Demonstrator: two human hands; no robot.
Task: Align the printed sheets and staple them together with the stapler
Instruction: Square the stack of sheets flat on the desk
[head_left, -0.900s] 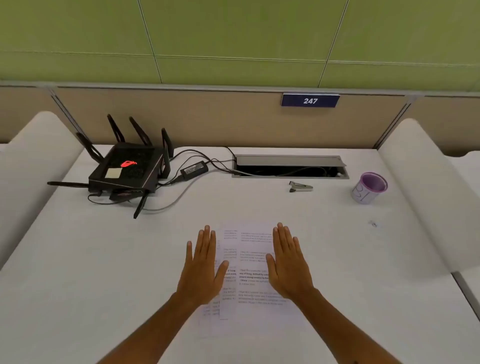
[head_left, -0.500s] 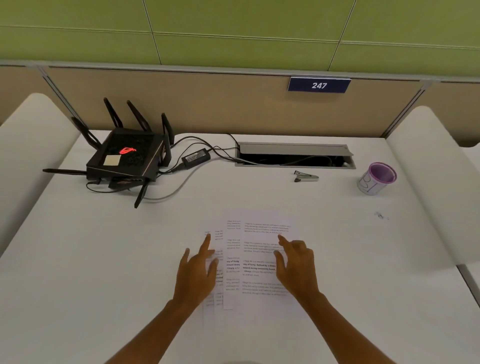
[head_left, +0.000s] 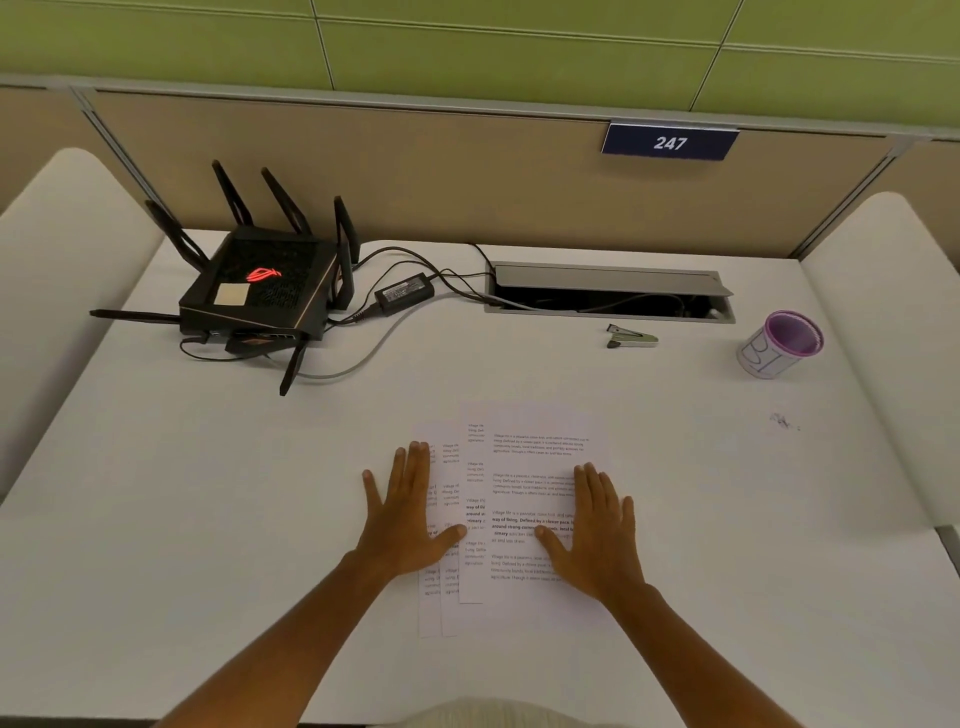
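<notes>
router (head_left: 260, 291): black, antennas sticking up, red logo glowing, sitting far left at the back of the counter (head_left: 208, 519). Its power brick (head_left: 404, 294) and cables trail off to the right toward the cable slot (head_left: 608, 291).

left hand (head_left: 402, 519): flat, fingers straight and together, palm down. It's partly on the left edge of the paper and partly on bare counter. No grip on anything, just resting or pressing.

printed sheets (head_left: 530, 499): right in the middle of the counter, near the person. Fanned out sideways, so you can see a few left edges stepped like stairs with text strips showing. Definitely not squared up yet.

right hand (head_left: 602, 530): same deal, flat and relaxed, lying on the right part of the top sheet. Holding nothing.

stapler (head_left: 631, 338): small, grey-ish, lying well behind the sheets, just in front of the cable slot. Nobody's touching it.

cup (head_left: 779, 343): purple rim, scribble on the side, far right at the back.

handling guess: paper is light, floppy and slides easily on a smooth counter, so flat palms can push the edges together, but one sheet may skate off alone. I'd take the stack by both long sides, tap it on the counter to square it, then pinch one top corner for stapling.

progress: looks like the aligning bit is barely started.
</notes>
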